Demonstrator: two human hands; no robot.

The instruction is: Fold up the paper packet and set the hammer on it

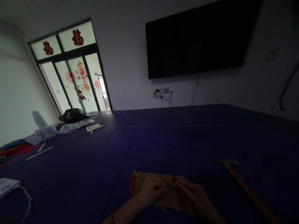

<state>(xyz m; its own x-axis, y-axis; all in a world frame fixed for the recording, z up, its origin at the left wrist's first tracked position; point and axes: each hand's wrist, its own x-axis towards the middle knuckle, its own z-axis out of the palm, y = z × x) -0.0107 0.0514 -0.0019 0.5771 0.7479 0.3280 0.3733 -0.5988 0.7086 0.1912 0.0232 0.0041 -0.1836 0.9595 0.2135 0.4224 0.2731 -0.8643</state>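
A crumpled brown piece with red bands [137,183], perhaps printed cardboard or sacking, lies on the purple table close to me. My left hand [151,188] rests over its middle, thumb and fingers closed in a pinch. Just to the right, my right hand [193,193] also pinches, its fingertips almost meeting those of the left. Something small and dim shows between the fingertips; its kind is too dark to tell. A hammer [247,188] with a wooden handle and metal head lies to the right, apart from both hands.
On the purple table [93,174], a white device [8,186] with a cord sits at left. Colored strips [21,152], a clear plastic box [46,131], a dark bag [73,114] and pale sticks [95,127] lie farther back. A television [198,40] hangs on the wall.
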